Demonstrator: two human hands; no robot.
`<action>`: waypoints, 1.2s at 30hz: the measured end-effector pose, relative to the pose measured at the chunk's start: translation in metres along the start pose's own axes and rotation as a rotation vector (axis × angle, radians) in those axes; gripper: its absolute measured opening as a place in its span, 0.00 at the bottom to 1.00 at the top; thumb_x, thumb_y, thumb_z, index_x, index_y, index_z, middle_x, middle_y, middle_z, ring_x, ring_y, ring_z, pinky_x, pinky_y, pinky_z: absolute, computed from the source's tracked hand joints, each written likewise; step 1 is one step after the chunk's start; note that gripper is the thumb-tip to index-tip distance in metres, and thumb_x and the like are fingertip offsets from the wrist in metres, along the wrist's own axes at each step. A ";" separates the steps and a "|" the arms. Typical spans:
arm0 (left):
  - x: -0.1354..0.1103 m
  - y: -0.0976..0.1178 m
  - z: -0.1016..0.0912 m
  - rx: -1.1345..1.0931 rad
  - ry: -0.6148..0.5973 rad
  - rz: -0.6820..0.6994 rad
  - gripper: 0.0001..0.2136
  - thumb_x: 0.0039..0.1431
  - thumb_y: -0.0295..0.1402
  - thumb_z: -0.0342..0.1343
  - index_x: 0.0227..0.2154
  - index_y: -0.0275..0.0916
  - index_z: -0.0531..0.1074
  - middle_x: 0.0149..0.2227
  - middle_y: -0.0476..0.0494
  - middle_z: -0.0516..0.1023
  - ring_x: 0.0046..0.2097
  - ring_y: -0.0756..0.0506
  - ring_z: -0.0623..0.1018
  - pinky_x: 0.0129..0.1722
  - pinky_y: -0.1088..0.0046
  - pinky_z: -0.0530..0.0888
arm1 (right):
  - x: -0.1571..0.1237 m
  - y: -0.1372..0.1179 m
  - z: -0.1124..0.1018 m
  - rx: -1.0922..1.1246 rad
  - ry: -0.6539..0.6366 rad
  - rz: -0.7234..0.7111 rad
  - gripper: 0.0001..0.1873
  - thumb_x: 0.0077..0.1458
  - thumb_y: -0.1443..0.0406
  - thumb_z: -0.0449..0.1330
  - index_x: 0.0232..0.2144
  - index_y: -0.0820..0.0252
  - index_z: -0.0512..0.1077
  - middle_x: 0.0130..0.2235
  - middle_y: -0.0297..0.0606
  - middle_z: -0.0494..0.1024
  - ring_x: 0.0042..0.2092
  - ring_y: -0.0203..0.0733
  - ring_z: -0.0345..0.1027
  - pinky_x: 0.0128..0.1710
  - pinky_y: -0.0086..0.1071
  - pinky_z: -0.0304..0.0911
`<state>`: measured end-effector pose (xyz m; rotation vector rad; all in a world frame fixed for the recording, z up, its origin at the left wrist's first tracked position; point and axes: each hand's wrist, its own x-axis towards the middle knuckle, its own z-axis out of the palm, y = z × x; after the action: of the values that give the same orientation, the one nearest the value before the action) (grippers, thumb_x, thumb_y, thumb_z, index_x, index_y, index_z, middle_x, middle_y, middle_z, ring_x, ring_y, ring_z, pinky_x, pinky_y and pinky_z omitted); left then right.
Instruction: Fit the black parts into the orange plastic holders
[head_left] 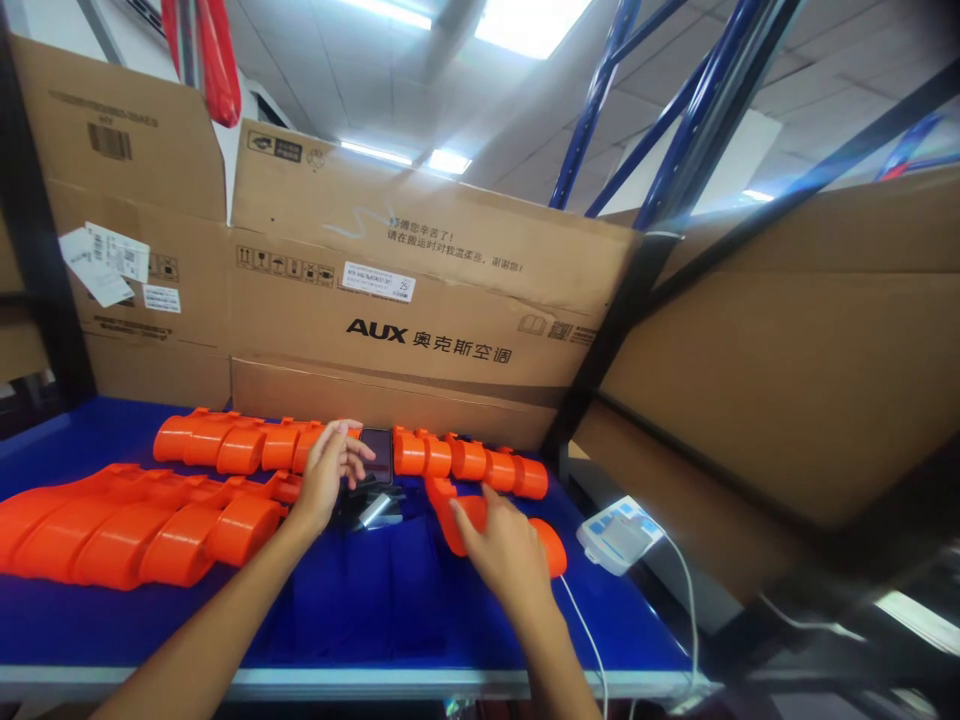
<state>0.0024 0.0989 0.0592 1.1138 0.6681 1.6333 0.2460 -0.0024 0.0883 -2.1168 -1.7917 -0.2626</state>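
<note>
My left hand [330, 465] hovers over the middle of the blue table, its fingers loosely bent and apart, with nothing in them. Behind it runs a back row of orange plastic cups [241, 450]; a larger row of orange cups [176, 545] lies to its left. Close by its fingers is a small heap of dark and silvery items [373, 512], too blurred to name. My right hand [504, 545] rests over an orange curved piece [551, 547] at the right, thumb and forefinger spread across it; the other fingers are partly hidden. Another row of orange cups [469, 460] sits just behind.
A dark flat phone-like device [380, 452] stands between the back rows. A white device with a cable [621, 535] sits at the table's right edge. Cardboard panels [420, 300] wall the back, beside a dark frame post [600, 350]. Dark blue folded material [367, 590] lies in front.
</note>
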 end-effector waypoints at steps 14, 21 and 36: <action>0.001 -0.007 -0.001 0.053 -0.017 -0.013 0.19 0.58 0.49 0.57 0.42 0.39 0.70 0.29 0.44 0.81 0.20 0.50 0.74 0.16 0.78 0.66 | 0.001 0.041 -0.023 -0.287 -0.085 0.005 0.17 0.64 0.57 0.54 0.46 0.56 0.78 0.42 0.51 0.80 0.45 0.58 0.71 0.42 0.44 0.58; 0.000 -0.007 -0.001 0.063 -0.020 -0.021 0.17 0.60 0.49 0.57 0.39 0.39 0.71 0.29 0.45 0.80 0.20 0.51 0.74 0.16 0.79 0.65 | 0.000 0.032 -0.059 -0.279 0.090 0.003 0.14 0.62 0.59 0.56 0.42 0.56 0.80 0.38 0.49 0.79 0.41 0.55 0.69 0.35 0.39 0.55; -0.004 -0.010 0.012 -0.310 -0.099 -0.095 0.22 0.54 0.44 0.66 0.49 0.39 0.76 0.48 0.38 0.81 0.50 0.38 0.80 0.51 0.63 0.74 | 0.022 -0.087 -0.037 0.398 0.306 -0.684 0.16 0.63 0.56 0.59 0.49 0.54 0.76 0.48 0.45 0.74 0.48 0.51 0.64 0.48 0.44 0.61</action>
<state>0.0172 0.0970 0.0545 0.9165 0.3815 1.5287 0.1684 0.0157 0.1432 -1.0877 -2.0963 -0.3388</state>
